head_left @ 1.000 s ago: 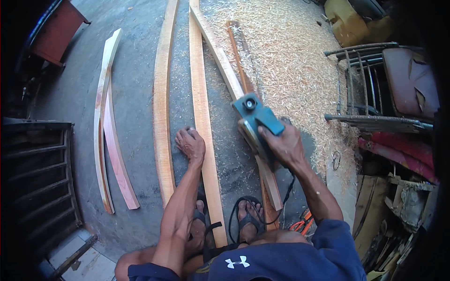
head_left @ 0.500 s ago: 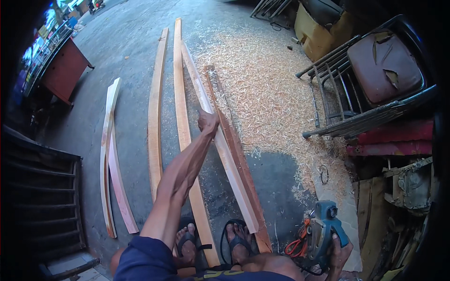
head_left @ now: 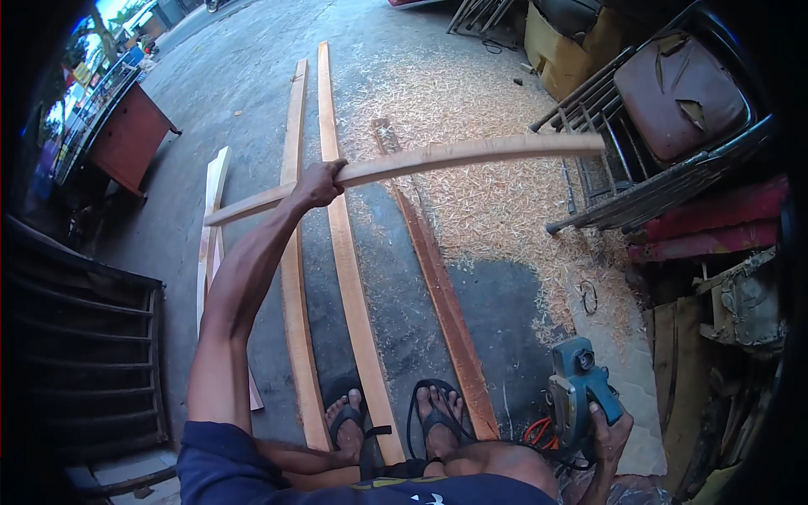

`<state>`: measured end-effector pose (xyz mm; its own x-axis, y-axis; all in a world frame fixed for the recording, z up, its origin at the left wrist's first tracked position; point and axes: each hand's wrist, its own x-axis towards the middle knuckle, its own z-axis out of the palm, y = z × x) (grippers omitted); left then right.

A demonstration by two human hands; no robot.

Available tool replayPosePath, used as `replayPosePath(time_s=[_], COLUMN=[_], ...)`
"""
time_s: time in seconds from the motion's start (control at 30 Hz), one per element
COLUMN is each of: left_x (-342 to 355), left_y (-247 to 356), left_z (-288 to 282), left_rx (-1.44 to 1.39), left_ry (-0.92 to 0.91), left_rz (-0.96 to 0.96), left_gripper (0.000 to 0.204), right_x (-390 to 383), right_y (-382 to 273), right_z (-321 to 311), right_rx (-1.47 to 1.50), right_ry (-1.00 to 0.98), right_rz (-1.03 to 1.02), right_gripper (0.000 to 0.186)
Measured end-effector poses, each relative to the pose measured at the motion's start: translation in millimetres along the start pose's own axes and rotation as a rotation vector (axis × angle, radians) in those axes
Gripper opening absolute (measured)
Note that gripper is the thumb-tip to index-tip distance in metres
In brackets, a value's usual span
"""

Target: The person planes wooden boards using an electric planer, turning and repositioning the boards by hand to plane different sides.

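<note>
My left hand (head_left: 318, 184) grips a long wooden strip (head_left: 471, 151) near its middle, lifted crosswise above the boards on the floor. Its right end reaches over the shavings toward the metal chair frame; its left end is over the pale strips (head_left: 216, 177) at the left. At the lower right my right hand (head_left: 611, 431) is wrapped round the handle of a teal electric planer (head_left: 579, 391), held beside my knee. Two light boards (head_left: 295, 278) and a reddish-brown plank (head_left: 446, 311) lie lengthwise below the lifted strip.
Wood shavings (head_left: 480, 210) cover the floor at the right. An overturned metal chair (head_left: 686, 97) with a torn seat stands beyond them. An orange cord (head_left: 539, 432) lies by the planer. A slatted dark frame (head_left: 88, 345) and a red cabinet (head_left: 130, 130) are at the left. My sandalled feet flank a light board's near end.
My left hand has moved left and up, swinging the wooden strip from lengthwise beside the brown plank to crosswise above the boards. My right hand still holds the planer.
</note>
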<state>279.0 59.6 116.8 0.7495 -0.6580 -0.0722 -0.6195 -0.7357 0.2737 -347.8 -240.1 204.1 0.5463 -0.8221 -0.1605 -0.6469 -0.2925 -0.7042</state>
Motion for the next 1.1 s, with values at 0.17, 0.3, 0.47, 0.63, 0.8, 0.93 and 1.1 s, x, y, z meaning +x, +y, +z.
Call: replayPosePath(time_s=[0.17, 0.3, 0.47, 0.63, 0.8, 0.93, 1.1], left_x=[7.7, 43.1, 53.2, 48.8, 26.5, 11.2, 17.9], left_y=[-9.0, -29.8, -52.2, -88.6, -86.9, -91.2, -98.6], left_z=[54.0, 61.7, 108.9, 108.6, 136.8, 141.7, 126.6], left_rx=[0.05, 0.201, 0.297, 0.431, 0.242, 0.232, 0.28], left_ry=[-0.067, -0.225, -0.208, -0.145, 0.071, 0.003, -0.054], left_rz=[0.296, 0.47, 0.162, 0.137, -0.071, -0.103, -0.103], left_gripper=[0.038, 0.027, 0.024, 0.036, 0.07, 0.084, 0.08], right_x=[-18.5, -20.1, -8.4, 16.2, 45.9, 46.2, 51.0], right_y=[0.7, -6.3, -17.8, -31.7, -36.2, -23.1, -42.5], right_z=[-10.0, -10.1, -0.4, 27.5, 66.5, 92.5, 116.5], right_rx=[0.067, 0.007, -0.087, -0.06, -0.253, -0.28, -0.297], right_ry=[-0.033, -0.091, -0.174, -0.343, -0.537, -0.6, -0.603], right_rz=[0.02, 0.044, 0.042, -0.021, -0.161, -0.25, -0.218], right_gripper=[0.04, 0.046, 0.041, 0.036, 0.033, 0.031, 0.027])
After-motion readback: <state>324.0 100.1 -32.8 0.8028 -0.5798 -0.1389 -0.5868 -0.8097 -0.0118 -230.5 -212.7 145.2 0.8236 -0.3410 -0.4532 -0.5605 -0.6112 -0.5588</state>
